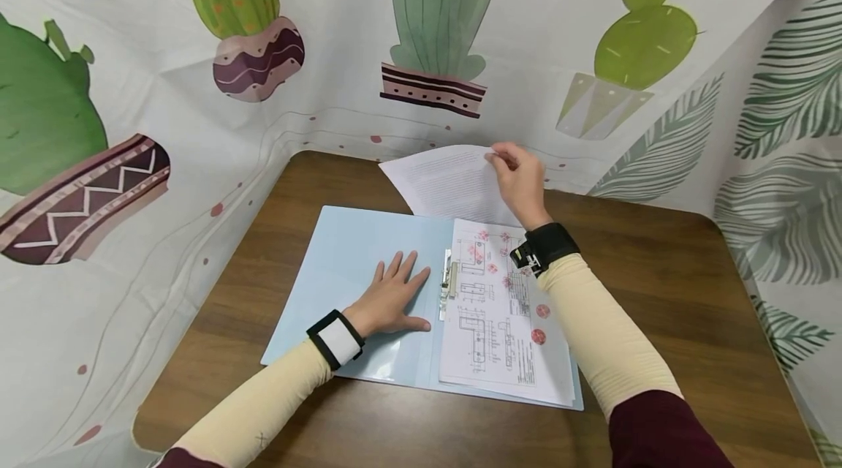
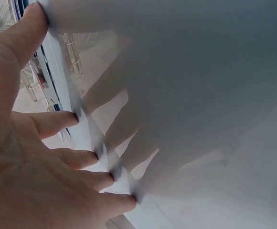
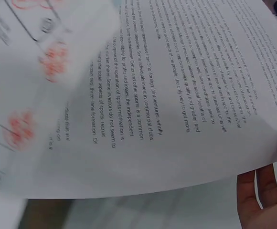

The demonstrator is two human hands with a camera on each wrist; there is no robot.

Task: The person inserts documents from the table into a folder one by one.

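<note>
A light blue folder (image 1: 349, 256) lies spread on the table, with a metal binder clip (image 1: 450, 285) along its spine. My left hand (image 1: 392, 296) rests on the bare left cover, fingers spread; in the left wrist view the fingertips press on its glossy surface (image 2: 210, 114). Between thumb and fingers, my right hand (image 1: 520, 179) pinches the upper right corner of a text-printed sheet (image 1: 444, 179). That sheet is raised and bowed beyond the folder's top edge. Its print (image 3: 176, 95) fills much of the right wrist view. On the folder's right side sits a technical drawing (image 1: 483, 329) with red stamp-like marks.
The brown wooden table (image 1: 658, 256) has rounded corners. Behind it and to both sides hangs a white cloth (image 1: 342, 29) printed with cacti and leaves. More paper edges show under the drawing at its lower right. My right forearm passes over the folder's right edge.
</note>
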